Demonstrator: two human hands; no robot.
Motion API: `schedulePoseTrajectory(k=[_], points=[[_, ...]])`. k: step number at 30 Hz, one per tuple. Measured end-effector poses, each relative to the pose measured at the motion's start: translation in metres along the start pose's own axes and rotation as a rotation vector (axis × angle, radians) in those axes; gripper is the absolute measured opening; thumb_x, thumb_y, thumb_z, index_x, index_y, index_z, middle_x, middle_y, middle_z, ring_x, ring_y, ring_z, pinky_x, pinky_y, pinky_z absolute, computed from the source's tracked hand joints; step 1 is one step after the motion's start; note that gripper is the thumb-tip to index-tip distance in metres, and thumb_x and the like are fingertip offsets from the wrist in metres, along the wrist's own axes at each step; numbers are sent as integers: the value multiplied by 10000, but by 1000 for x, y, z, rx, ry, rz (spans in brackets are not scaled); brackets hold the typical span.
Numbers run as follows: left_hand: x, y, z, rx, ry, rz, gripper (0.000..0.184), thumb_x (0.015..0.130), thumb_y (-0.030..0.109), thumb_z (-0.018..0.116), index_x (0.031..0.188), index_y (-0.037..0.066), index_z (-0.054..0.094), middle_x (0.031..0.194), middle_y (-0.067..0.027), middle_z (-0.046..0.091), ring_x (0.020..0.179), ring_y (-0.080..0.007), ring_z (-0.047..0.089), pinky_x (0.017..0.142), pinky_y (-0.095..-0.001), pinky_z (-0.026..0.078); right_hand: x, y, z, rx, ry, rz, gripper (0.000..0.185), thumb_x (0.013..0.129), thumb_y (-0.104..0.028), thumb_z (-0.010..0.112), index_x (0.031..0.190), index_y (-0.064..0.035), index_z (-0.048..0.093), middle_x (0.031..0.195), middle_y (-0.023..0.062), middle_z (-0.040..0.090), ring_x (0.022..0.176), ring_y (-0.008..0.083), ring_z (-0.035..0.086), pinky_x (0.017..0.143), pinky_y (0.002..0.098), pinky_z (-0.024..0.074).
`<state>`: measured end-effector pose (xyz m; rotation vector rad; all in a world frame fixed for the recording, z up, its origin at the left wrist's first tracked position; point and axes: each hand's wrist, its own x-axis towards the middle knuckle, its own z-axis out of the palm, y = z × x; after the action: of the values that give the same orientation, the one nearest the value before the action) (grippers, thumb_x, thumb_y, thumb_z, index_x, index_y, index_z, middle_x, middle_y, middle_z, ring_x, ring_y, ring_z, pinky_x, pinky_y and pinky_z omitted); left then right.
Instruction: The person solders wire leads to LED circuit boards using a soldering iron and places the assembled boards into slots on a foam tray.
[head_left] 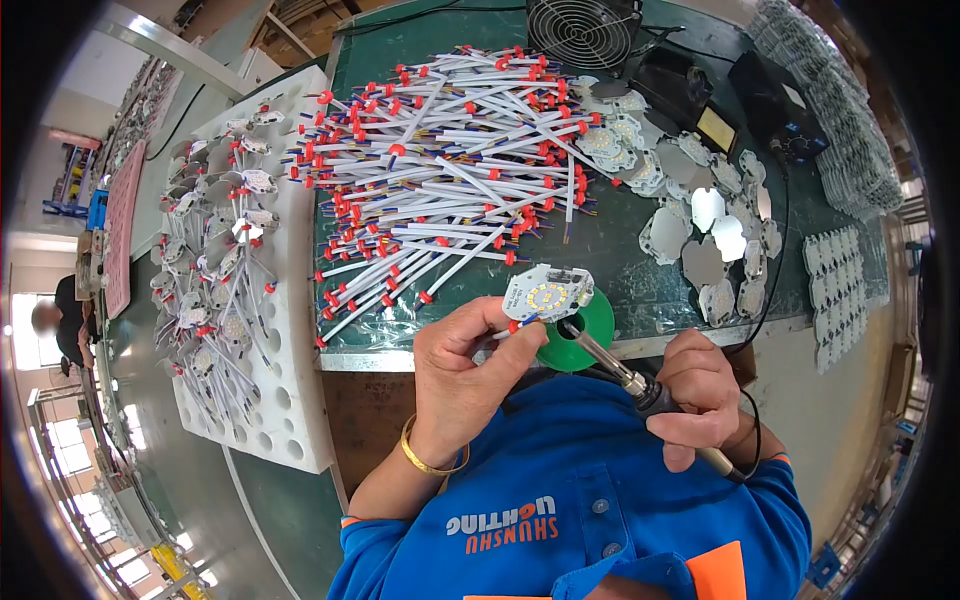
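My left hand (462,365) pinches a silver LED circuit board (540,294) between thumb and fingers, along with the end of a white cable that has a red ring (513,327). Blue wire shows against the board's lower edge. In my right hand (702,390) is a soldering iron (628,378), gripped by its handle. Its tip points up and left, close to the board; whether it touches cannot be made out. Just below and right of the board, a green spool (600,332) sits at the table edge, partly behind the iron.
Many white cables with red rings (440,190) cover the green table. Loose LED boards (690,235) lie to the right. A white foam rack (300,360) on the left carries boards with cables. Behind are a fan (583,30), a black box (780,105) and stacked board panels (830,110).
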<state>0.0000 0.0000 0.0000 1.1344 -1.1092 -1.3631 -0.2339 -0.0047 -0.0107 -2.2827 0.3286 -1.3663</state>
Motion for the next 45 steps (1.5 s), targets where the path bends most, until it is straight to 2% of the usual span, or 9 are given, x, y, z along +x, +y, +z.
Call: schedulePoseTrajectory(k=[2, 5, 12, 18, 23, 26, 36, 45], points=[[0, 1, 0, 8, 4, -12, 139, 795, 31, 652, 932, 18, 648, 776, 3, 637, 641, 0, 506, 546, -147, 389, 2, -1, 2, -26, 18, 39, 333, 569, -34, 618, 884, -140, 640, 627, -1, 402, 520, 160, 469, 514, 289, 361], [-2, 0, 1, -4, -1, -12, 135, 795, 29, 649, 930, 17, 649, 774, 6, 633, 629, 3, 497, 534, -144, 375, 4, -4, 1, -28, -18, 71, 374, 531, -15, 615, 881, -145, 644, 614, -10, 392, 510, 154, 461, 511, 283, 354], [-1, -2, 1, -16, -4, -10, 139, 798, 32, 648, 936, 18, 647, 780, 6, 633, 642, 2, 500, 541, -141, 369, 2, 0, 4, -21, -12, 79, 390, 531, -19, 626, 898, -151, 647, 604, -14, 406, 506, 155, 460, 511, 283, 358], [-1, -3, 2, -67, -4, -26, 139, 805, 32, 645, 942, 11, 643, 791, 2, 633, 664, -5, 516, 559, -145, 383, 5, -1, 3, -11, -34, 90, 366, 588, -12, 614, 938, -118, 620, 605, 0, 454, 511, 161, 486, 504, 285, 374], [-1, -4, 4, -72, 4, -12, 139, 804, 32, 648, 941, 8, 642, 794, 0, 633, 670, -9, 520, 568, -146, 391, 6, -1, 4, 35, -9, 97, 237, 734, -58, 561, 969, -69, 581, 623, 18, 496, 501, 166, 505, 485, 285, 392], [-1, -6, 2, -75, -3, -19, 135, 802, 28, 647, 935, 8, 643, 796, 1, 632, 667, -8, 518, 564, -147, 390, 4, 0, 5, 28, -11, 97, 201, 769, -96, 557, 965, -62, 582, 628, 25, 504, 508, 171, 510, 484, 289, 394], [-2, -2, 1, -43, -6, -15, 132, 794, 13, 645, 926, 12, 647, 791, -1, 636, 665, -8, 526, 553, -147, 390, 5, -2, 2, 55, -21, 115, 200, 793, -135, 557, 974, -55, 575, 626, 35, 505, 516, 178, 514, 483, 297, 397], [-1, -3, 2, -60, 10, -18, 144, 797, 19, 646, 941, 13, 647, 791, -2, 639, 658, -7, 526, 552, -148, 394, 6, -1, 5, 27, -20, 96, 228, 736, -59, 567, 963, -71, 585, 618, 20, 496, 501, 163, 506, 477, 276, 388]])
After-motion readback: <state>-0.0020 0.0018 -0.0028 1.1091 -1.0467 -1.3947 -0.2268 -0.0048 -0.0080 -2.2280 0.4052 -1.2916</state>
